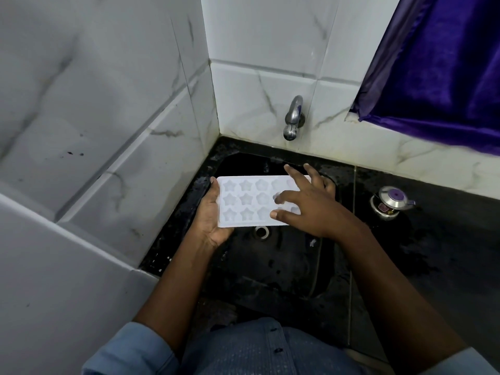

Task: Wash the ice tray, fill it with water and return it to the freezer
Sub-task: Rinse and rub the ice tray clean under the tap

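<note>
1. A blue shirt front (pixel 259 353) lay closest, both forearms reaching out over the black sink (pixel 270 269) set into the worktop's (pixel 433 253) far-left corner.
2. The white ice tray (pixel 246 201), star cups facing up, was held level above the sink, just over the drain (pixel 261 231).
3. The left hand (pixel 212 215) gripped the tray's left end from beneath, thumb on the rim.
4. The right hand (pixel 305 207) rested on the tray's right part with its fingers (pixel 289 196) spread and straight, pinching nothing.
5. The tap (pixel 293 117) on the far wall showed no water running.
6. This looked like the washing step. The next move probably called for opening the tap and bringing the tray under its spout.
</note>
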Demonstrator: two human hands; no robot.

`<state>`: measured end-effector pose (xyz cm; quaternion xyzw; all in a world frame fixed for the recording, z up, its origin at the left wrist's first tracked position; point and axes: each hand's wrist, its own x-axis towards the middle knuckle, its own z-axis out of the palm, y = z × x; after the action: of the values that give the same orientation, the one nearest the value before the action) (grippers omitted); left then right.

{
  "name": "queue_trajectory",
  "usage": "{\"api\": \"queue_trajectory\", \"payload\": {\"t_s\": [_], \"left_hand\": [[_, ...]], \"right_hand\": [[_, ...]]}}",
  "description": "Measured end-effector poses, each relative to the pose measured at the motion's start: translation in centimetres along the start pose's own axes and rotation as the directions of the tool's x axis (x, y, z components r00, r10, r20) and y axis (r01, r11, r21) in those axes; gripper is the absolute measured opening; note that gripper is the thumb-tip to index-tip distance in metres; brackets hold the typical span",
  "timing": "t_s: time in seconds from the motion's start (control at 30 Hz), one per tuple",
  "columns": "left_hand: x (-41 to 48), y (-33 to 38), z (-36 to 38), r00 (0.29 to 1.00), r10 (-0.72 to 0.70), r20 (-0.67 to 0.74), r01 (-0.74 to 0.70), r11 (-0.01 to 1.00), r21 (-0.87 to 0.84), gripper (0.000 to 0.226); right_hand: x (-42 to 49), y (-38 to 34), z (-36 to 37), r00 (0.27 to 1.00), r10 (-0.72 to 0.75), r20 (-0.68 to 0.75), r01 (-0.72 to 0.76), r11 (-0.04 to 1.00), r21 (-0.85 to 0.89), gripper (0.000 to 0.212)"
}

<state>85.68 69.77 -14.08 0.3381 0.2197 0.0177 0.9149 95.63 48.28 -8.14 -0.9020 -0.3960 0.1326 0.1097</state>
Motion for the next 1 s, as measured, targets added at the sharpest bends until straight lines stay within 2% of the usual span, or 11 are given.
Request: {"api": "queue_trajectory", "payload": {"t_s": [0.17,0.33,0.5,0.67,0.87,1.0], "left_hand": [[0.1,0.3,0.2,1.000,0.005,-0.009,-0.004,1.000,0.011,0.080],[0.1,0.5,0.2,1.000,0.018,-0.010,-0.018,1.000,0.005,0.077],[0.4,0.4,-0.1,1.000,0.022,-0.007,-0.022,1.000,0.015,0.080],[0.5,0.1,-0.7,1.000,0.011,-0.013,-0.011,0.999,0.031,0.080],[0.7,-0.2,-0.5,1.000,0.006,-0.004,-0.006,0.999,0.032,0.083],[0.5,0.0,-0.4,1.000,0.008,0.001,-0.008,0.999,0.038,0.081]], "right_hand": [[0.1,0.2,0.0,1.000,-0.001,0.026,0.001,1.000,0.002,0.050],[0.6,0.6,-0.6,0.999,0.006,-0.034,-0.004,0.999,0.035,0.050],[0.6,0.1,-0.4,0.995,0.011,0.095,-0.012,1.000,0.012,0.051],[0.4,0.5,-1.1,0.996,0.019,0.085,-0.023,0.998,0.050,0.050],[0.8,0.4,-0.5,0.987,0.010,0.163,-0.009,1.000,-0.007,0.054],[0.8,0.7,-0.9,0.991,0.021,0.131,-0.024,0.999,0.022,0.046]]}}
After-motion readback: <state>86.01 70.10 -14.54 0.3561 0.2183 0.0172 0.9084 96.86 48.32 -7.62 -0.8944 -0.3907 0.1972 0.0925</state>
